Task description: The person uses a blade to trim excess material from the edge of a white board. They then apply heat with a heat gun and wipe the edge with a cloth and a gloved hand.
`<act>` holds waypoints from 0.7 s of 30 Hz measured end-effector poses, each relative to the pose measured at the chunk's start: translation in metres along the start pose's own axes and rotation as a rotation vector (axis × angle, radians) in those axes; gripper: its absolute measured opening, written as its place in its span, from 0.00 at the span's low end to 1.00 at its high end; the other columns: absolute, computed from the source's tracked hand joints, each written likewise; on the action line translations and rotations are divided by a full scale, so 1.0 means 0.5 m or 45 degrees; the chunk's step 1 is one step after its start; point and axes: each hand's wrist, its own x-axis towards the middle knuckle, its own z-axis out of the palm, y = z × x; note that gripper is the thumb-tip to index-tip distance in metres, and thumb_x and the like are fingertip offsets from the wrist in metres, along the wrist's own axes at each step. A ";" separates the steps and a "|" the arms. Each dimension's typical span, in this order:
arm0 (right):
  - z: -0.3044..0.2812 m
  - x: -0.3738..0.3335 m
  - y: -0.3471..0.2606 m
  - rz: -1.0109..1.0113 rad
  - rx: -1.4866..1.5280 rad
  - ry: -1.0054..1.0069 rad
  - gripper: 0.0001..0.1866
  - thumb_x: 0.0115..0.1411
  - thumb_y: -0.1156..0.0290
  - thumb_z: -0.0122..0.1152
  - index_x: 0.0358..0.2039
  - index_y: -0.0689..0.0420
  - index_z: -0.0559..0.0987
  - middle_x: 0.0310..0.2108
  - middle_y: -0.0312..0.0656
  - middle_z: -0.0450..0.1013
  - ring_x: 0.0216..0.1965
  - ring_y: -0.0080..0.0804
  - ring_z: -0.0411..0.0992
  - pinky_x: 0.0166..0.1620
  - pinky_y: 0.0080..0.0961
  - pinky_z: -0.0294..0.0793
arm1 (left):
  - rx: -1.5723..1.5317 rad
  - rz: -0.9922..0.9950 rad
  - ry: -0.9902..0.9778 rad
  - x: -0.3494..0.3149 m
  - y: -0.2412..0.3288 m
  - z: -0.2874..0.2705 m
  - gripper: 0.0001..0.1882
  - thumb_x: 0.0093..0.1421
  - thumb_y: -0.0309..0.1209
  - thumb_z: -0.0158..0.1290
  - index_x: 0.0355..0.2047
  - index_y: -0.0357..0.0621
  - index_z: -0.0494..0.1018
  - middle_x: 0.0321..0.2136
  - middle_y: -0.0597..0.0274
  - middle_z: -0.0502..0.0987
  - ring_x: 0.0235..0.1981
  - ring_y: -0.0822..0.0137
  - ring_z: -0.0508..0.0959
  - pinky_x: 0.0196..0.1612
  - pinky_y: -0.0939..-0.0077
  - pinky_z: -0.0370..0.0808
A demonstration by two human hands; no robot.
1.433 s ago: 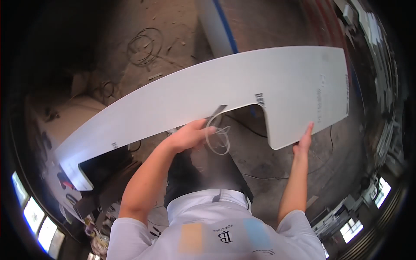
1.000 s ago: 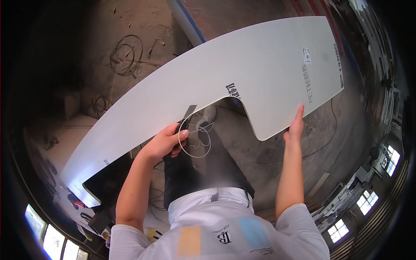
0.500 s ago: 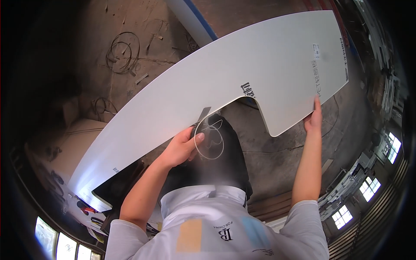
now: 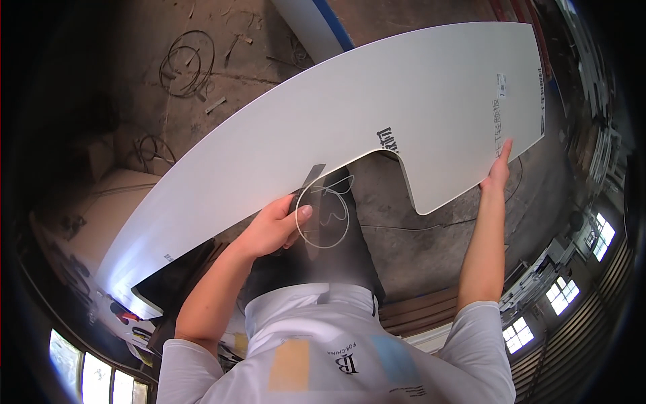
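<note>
The white panel (image 4: pixel 323 114), up over the floor (image 4: pixel 417 252), now shows its face more squarely than 1.4 s ago, exposing its sticker (image 4: pixel 502 86); 2 hands seem to manage its tilt. The right hand (image 4: pixel 496 176) grips its lower edge near the right corner; the left hand (image 4: pixel 274 226) clasps a pale loop (image 4: pixel 323 247) (whether also the panel, I cannot tell).

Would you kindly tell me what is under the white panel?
Past the near side of the white panel, grey floor and dark trousers can be seen. Whatever the panel itself covers is hidden.
</note>
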 end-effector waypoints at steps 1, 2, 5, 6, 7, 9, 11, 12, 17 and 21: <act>0.002 -0.008 -0.001 0.011 -0.003 0.038 0.40 0.69 0.40 0.59 0.64 0.66 0.71 0.60 0.46 0.75 0.55 0.44 0.77 0.56 0.40 0.81 | 0.002 0.005 -0.014 -0.003 0.004 0.001 0.18 0.76 0.46 0.48 0.34 0.46 0.66 0.19 0.71 0.65 0.16 0.78 0.65 0.20 0.80 0.65; -0.009 0.000 0.001 0.014 -0.005 0.036 0.40 0.69 0.40 0.59 0.64 0.66 0.71 0.60 0.46 0.75 0.55 0.44 0.77 0.56 0.40 0.81 | 0.004 0.009 -0.026 -0.005 0.006 0.001 0.18 0.76 0.46 0.48 0.35 0.46 0.66 0.19 0.71 0.65 0.16 0.78 0.65 0.19 0.80 0.64; -0.048 0.036 0.005 0.043 0.098 -0.113 0.39 0.71 0.41 0.56 0.65 0.64 0.71 0.61 0.46 0.74 0.58 0.44 0.75 0.59 0.41 0.78 | -0.024 0.048 -0.074 -0.001 -0.001 0.001 0.18 0.76 0.46 0.48 0.34 0.46 0.66 0.19 0.71 0.66 0.16 0.78 0.65 0.18 0.79 0.64; -0.055 0.040 0.002 0.066 0.107 -0.201 0.38 0.71 0.40 0.54 0.65 0.63 0.71 0.62 0.45 0.74 0.59 0.44 0.74 0.60 0.42 0.76 | -0.027 0.044 -0.063 0.000 -0.002 0.000 0.18 0.76 0.46 0.48 0.34 0.46 0.66 0.19 0.71 0.66 0.16 0.78 0.65 0.18 0.79 0.64; -0.058 0.042 0.000 0.092 0.116 -0.289 0.37 0.72 0.40 0.52 0.66 0.61 0.70 0.63 0.45 0.73 0.60 0.44 0.73 0.62 0.42 0.75 | -0.047 0.035 -0.053 -0.001 -0.004 0.000 0.18 0.76 0.46 0.48 0.34 0.46 0.66 0.19 0.72 0.65 0.16 0.79 0.65 0.19 0.79 0.63; -0.051 0.042 -0.009 0.085 0.071 -0.286 0.37 0.72 0.40 0.51 0.67 0.60 0.70 0.64 0.44 0.72 0.61 0.44 0.72 0.63 0.42 0.73 | -0.072 0.017 -0.029 -0.003 -0.016 0.002 0.18 0.76 0.45 0.48 0.34 0.46 0.65 0.19 0.72 0.65 0.16 0.79 0.64 0.19 0.80 0.63; -0.047 0.054 -0.025 0.066 0.023 -0.277 0.37 0.73 0.40 0.50 0.67 0.58 0.70 0.64 0.44 0.72 0.62 0.44 0.71 0.65 0.41 0.72 | -0.110 0.075 -0.003 0.006 -0.035 0.002 0.18 0.77 0.45 0.48 0.33 0.46 0.65 0.19 0.72 0.65 0.16 0.79 0.64 0.20 0.80 0.63; -0.047 0.065 -0.034 0.069 0.019 -0.257 0.37 0.73 0.40 0.49 0.67 0.58 0.70 0.65 0.43 0.71 0.62 0.44 0.71 0.65 0.41 0.71 | -0.115 0.070 0.001 0.008 -0.037 0.003 0.18 0.77 0.45 0.48 0.33 0.46 0.65 0.19 0.72 0.65 0.16 0.79 0.64 0.20 0.80 0.63; -0.060 0.099 -0.030 0.073 0.008 -0.246 0.38 0.73 0.39 0.49 0.68 0.58 0.69 0.66 0.43 0.71 0.63 0.44 0.70 0.65 0.41 0.71 | -0.006 0.170 0.079 0.007 -0.032 0.010 0.17 0.77 0.43 0.48 0.33 0.46 0.64 0.20 0.72 0.64 0.17 0.79 0.64 0.20 0.81 0.62; -0.073 0.108 -0.022 0.046 0.050 -0.249 0.38 0.72 0.39 0.52 0.69 0.58 0.69 0.66 0.43 0.71 0.63 0.43 0.71 0.65 0.39 0.71 | 0.225 0.140 0.065 0.004 -0.021 0.001 0.19 0.76 0.41 0.48 0.53 0.36 0.71 0.37 0.63 0.77 0.38 0.72 0.75 0.45 0.70 0.76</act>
